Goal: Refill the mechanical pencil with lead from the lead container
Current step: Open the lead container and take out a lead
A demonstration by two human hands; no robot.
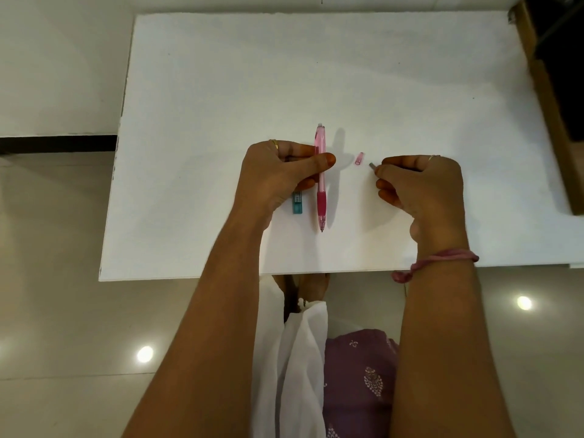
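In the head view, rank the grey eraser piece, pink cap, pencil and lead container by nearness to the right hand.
From the right hand:
1. Grey eraser piece, pinched at its fingertips.
2. Pink cap, just left on the table.
3. Pencil, in the left hand.
4. Lead container, farthest left.

The mechanical pencil (321,172) is translucent pink, with a deeper magenta grip toward the near edge of the tabletop (221,90), which is plain white. The small loose cap (359,159) is the same clear pink. The lead container (297,203) is teal with a paler label. A tiny grey piece (372,165) shows at the right hand's (420,184) fingertips. Gold rings sit on both hands, and a pink thread band (442,259) circles the right wrist. The clothing is white beside purple with a pale printed motif.
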